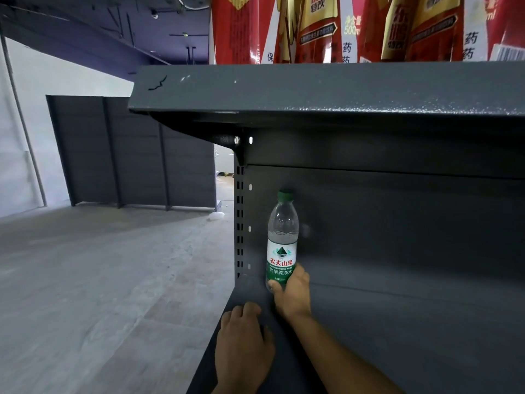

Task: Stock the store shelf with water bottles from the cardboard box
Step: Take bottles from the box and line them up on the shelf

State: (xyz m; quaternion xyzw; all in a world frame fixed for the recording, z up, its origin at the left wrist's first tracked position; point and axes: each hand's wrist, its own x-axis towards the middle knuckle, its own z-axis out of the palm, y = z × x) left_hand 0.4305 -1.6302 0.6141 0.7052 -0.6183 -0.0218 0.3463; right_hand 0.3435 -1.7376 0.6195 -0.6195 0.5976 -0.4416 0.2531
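A clear water bottle (281, 237) with a green cap and green-white label stands upright at the far left back corner of a dark grey shelf (397, 322). My right hand (292, 294) grips its lower part, thumb on the front of the label. My left hand (244, 342) rests on the shelf's front left corner with fingers bent over the edge, holding nothing. The cardboard box is out of view.
The shelf above (326, 89) overhangs close over the bottle and carries red and yellow drink packs (369, 27). A slotted upright (240, 223) bounds the shelf's left side. To the left lie grey floor (99, 280) and another grey shelving unit (136, 155).
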